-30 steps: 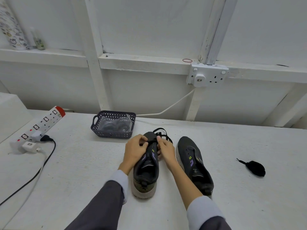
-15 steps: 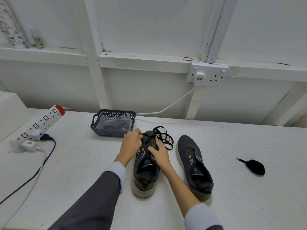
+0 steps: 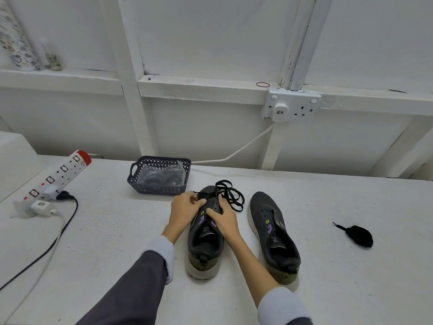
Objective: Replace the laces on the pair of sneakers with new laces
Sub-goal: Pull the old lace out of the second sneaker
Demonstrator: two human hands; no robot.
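L hand [image 3: 185, 207] pinches black lace [image 3: 230, 195] at front eyelets of sneaker [image 3: 203, 245] btwn both hands. R hand [image 3: 222, 219] grips its upper, fingers curled. 2nd sneaker [image 3: 274, 231] just right of R hand on tabletop [image 3: 105, 231].

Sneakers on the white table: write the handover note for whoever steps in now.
Left hand pinches the flat black lace at the toe end of the dark grey sneaker between the hands. Right hand grips that sneaker's eyelet edge.
Other dark grey sneaker lies alongside, eyelets bare; a black lace bundle lies apart.
Done: old laces out, it seems. Left: thread both sneakers.
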